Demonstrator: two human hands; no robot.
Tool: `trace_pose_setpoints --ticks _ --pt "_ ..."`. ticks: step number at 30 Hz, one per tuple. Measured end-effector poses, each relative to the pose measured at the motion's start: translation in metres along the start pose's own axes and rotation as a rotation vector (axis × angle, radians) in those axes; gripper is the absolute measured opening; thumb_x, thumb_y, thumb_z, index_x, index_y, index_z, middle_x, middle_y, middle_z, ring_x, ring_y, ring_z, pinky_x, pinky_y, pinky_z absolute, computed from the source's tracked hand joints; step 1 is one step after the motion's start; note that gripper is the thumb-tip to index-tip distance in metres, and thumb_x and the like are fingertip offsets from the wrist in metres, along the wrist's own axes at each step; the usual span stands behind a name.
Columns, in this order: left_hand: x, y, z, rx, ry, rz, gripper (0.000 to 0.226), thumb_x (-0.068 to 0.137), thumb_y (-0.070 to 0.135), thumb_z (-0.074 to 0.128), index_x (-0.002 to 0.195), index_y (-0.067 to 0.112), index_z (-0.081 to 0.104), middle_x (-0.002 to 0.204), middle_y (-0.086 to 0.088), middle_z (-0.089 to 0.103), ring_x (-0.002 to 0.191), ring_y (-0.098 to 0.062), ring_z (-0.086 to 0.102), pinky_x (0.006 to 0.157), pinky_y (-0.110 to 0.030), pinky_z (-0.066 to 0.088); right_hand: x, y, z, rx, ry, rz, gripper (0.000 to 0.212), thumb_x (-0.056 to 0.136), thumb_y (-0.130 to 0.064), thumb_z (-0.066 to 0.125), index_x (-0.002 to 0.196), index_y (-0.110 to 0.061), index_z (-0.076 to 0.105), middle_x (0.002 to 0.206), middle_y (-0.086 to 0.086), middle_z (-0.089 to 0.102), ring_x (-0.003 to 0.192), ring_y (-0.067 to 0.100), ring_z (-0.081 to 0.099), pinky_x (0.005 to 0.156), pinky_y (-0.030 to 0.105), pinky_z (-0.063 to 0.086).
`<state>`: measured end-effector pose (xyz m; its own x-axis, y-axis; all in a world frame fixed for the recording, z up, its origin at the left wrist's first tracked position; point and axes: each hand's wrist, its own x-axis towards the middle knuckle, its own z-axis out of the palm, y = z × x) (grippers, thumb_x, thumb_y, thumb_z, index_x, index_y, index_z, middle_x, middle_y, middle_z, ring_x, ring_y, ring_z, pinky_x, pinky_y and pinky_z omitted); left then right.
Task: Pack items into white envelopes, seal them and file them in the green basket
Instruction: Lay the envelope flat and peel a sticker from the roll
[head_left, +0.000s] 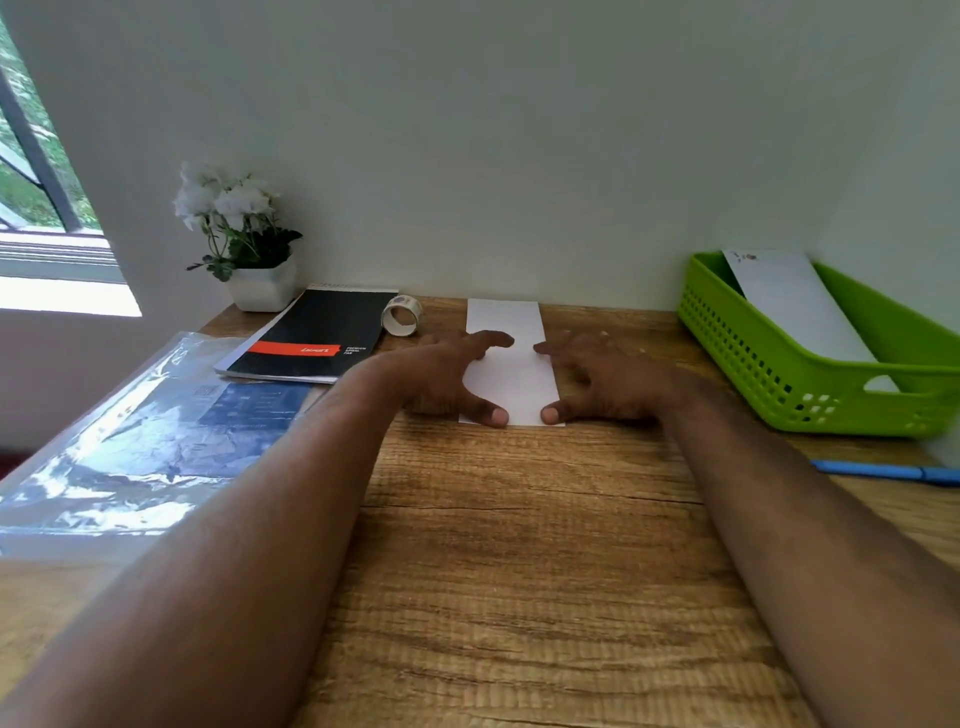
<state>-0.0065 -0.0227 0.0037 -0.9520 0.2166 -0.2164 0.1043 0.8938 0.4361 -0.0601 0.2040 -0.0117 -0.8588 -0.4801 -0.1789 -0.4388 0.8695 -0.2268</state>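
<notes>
A white envelope lies flat and lengthwise on the wooden table, near the back wall. My left hand holds its left edge, with the thumb on the near corner and the index finger halfway up. On the other side, my right hand mirrors that grip. The green basket stands at the right, apart from my hands. Another white envelope leans inside it.
A roll of tape sits just left of the envelope, beside a black and red spiral pad. A clear plastic sleeve covers the table's left part. A potted white flower stands back left. A blue pen lies at the right edge.
</notes>
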Motion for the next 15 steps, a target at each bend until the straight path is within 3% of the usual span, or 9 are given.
trace_pose_setpoints --ticks 4,7,10,15 --pt "-0.007 0.003 0.001 -0.088 0.033 0.112 0.074 0.075 0.042 0.079 0.137 0.046 0.039 0.155 0.007 0.027 0.141 -0.021 0.025 0.112 -0.043 0.025 -0.003 0.002 -0.006 -0.030 -0.074 0.074 0.110 0.059 -0.086 0.053 0.148 -0.048 0.003 0.162 -0.010 0.000 0.148 0.027 0.002 0.117 0.055 0.012" --pt "-0.012 0.008 0.007 -0.140 0.136 0.250 0.033 0.074 0.031 0.082 0.105 0.036 0.069 0.137 0.012 0.046 0.124 -0.004 0.038 0.109 -0.034 0.029 -0.002 0.001 -0.005 -0.030 -0.079 0.067 0.111 0.057 -0.087 0.052 0.148 -0.048 0.001 0.161 -0.010 -0.004 0.149 0.026 -0.002 0.118 0.055 0.011" --pt "-0.011 0.016 0.012 -0.162 0.177 0.299 0.013 0.072 0.029 0.084 0.081 0.032 0.075 0.110 0.014 0.060 0.107 -0.002 0.053 0.103 -0.037 0.042 -0.001 0.004 -0.004 0.003 -0.084 0.074 0.113 0.053 -0.088 0.052 0.147 -0.050 0.000 0.161 -0.010 -0.004 0.148 0.027 -0.004 0.117 0.057 0.010" --pt "-0.013 0.025 0.011 -0.005 0.185 0.323 0.009 0.078 0.025 0.078 0.087 0.023 0.075 0.096 0.010 0.067 0.092 -0.007 0.062 0.086 -0.034 0.055 0.000 0.005 -0.003 0.058 -0.093 0.076 0.119 0.049 -0.087 0.053 0.148 -0.048 0.001 0.161 -0.009 -0.008 0.147 0.029 -0.012 0.117 0.058 0.003"
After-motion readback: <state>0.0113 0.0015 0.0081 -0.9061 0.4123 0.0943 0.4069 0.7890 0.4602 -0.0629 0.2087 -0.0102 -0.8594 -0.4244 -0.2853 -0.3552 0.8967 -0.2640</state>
